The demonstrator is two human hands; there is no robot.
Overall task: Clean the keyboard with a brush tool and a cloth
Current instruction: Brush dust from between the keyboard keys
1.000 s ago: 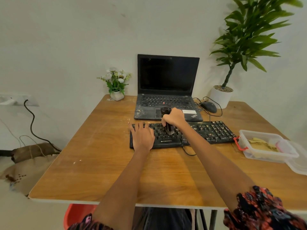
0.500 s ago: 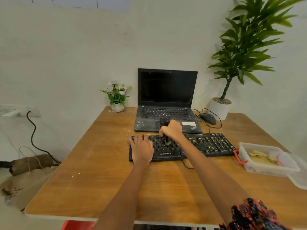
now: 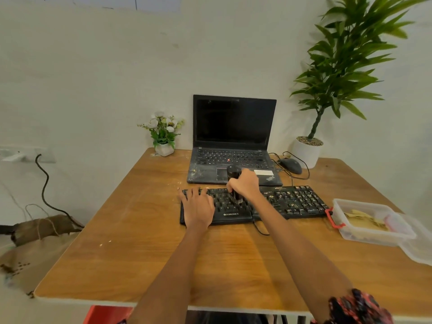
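Black keyboard (image 3: 292, 202): laid across the wooden table (image 3: 145, 249), just in front of the laptop (image 3: 233, 146).
Brush tool (image 3: 234, 183): held upright, bristles set on the keys.
Right hand (image 3: 245, 184): fingers curled round the brush tool.
Left hand (image 3: 198, 206): laid flat, fingers straight, on the keyboard's left end.
Plastic container (image 3: 371, 220): placed at the keyboard's right end.

A home-office corner: a wooden surface (image 3: 145, 242) against a plain wall carries an open laptop (image 3: 233, 141), wired mouse (image 3: 291, 166), and potted plants (image 3: 308, 146).
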